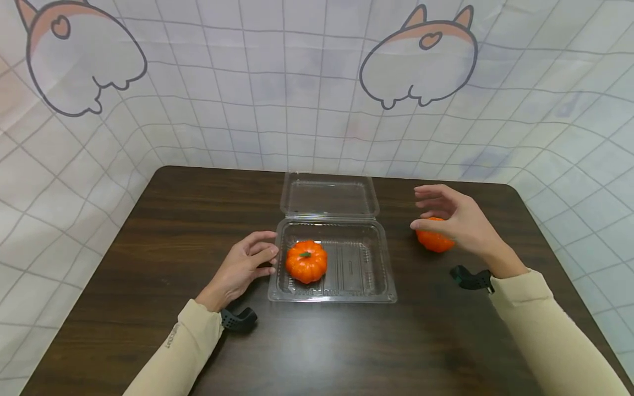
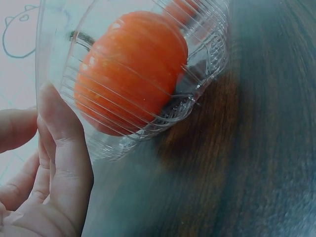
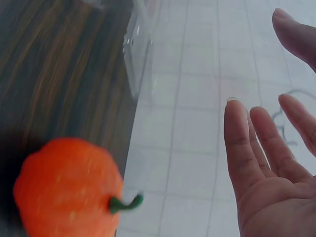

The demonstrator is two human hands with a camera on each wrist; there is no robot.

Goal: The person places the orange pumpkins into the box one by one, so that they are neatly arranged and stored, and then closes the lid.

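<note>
A clear plastic clamshell container (image 1: 351, 269) lies with its lid (image 1: 329, 195) folded back. In its left half sits an orange toy pumpkin (image 1: 306, 262) with a green stem. My left hand (image 1: 240, 268) pinches the container's left rim; the left wrist view shows fingertips (image 2: 52, 98) at that edge, with the pumpkin (image 2: 131, 74) behind the ribbed wall. My right hand (image 1: 458, 220) is above a second orange pumpkin (image 1: 435, 242), right of the container, and partly hides it. The right wrist view shows spread fingers (image 3: 242, 143) apart from this pumpkin (image 3: 69, 187).
The dark wood table (image 1: 307, 352) carries the container and both pumpkins. A white gridded cloth (image 1: 307, 88) with cartoon animal drawings hangs behind and along the sides. Dark wrist-worn devices (image 1: 240, 320) sit at both sleeves.
</note>
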